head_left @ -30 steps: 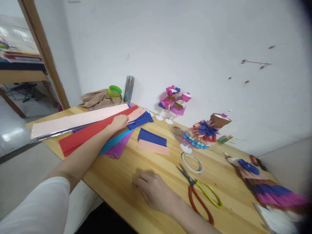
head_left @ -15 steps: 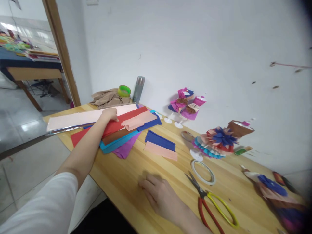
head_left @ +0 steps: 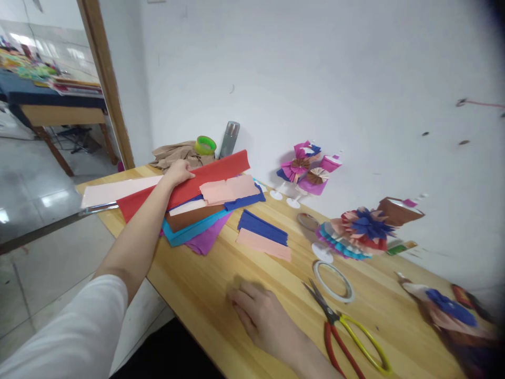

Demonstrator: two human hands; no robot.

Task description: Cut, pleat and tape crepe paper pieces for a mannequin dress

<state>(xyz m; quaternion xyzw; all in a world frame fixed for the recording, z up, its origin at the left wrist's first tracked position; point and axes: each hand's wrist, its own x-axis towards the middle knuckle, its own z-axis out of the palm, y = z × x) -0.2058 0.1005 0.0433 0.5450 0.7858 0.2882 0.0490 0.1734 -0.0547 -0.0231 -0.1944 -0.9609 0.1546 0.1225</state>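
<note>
The right hand lies on the worktop, well apart from the red paper, its fingers loosely curled and nothing to be seen in them. Just beside it are the scissors, blades parted, and the white tape. Between that hand and the red paper sit a short blue strip and a short pink strip, side by side.

Farther over, the left hand has its fingers closed on the upper edge of the red paper. That's what has changed: half a second ago the sheet lay lower across the pile, and now it's been drawn up towards the wall. It covers more of the long pale strip behind it and bares a white strip at its lower edge, so it looks partly free of the stack. A pink piece overlaps its front; brown paper, then light blue and purple, fan out below.

Beyond the red paper are the brown cloth, the green tape and the flask.
</note>
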